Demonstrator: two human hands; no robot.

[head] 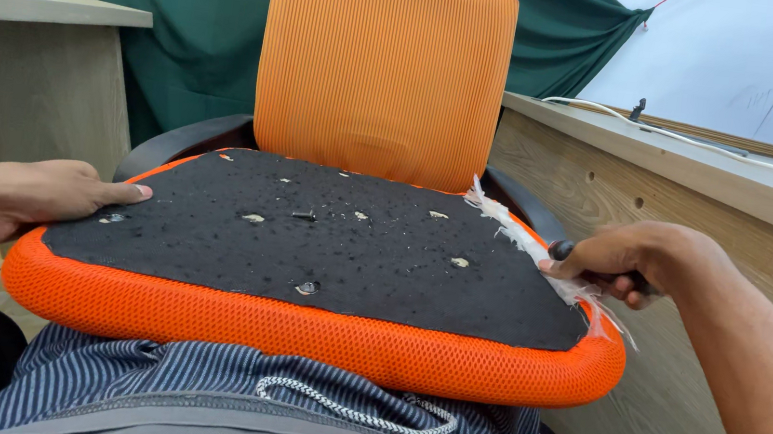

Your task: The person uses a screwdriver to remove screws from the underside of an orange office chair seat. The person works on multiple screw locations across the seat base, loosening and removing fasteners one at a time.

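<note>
seat cushion (326, 239): it lies upside down across your lap, its black underside facing up and its back edge against the upright orange backrest (384, 66) of the chair.
orange mesh cover (296, 328): it wraps the cushion's rim all round; along the right edge it looks pulled loose, and a ragged white fringe (524, 242) of frayed fabric stands up there.
left hand (49, 198): it rests flat on the cushion's left corner, thumb stretched onto the black board, pressing down and gripping nothing.
right hand (628, 264): it is closed round a dark tool handle (565, 251) at the right rim, just where the white fringe comes off; you cannot see the tool's tip.
how far apart: your hands sit well apart, one at each side of the cushion.
how it handles: judge the black board stiff, and the foam rim under the mesh soft and springy. the cushion is probably light but wide and awkward, so it may rock on your knees.
where to hold: press on the flat board near a corner, as your left hand does; the padded rim would give.
surface: small pale scraps (253, 218) and staple remnants dot the board and may prick.
</note>
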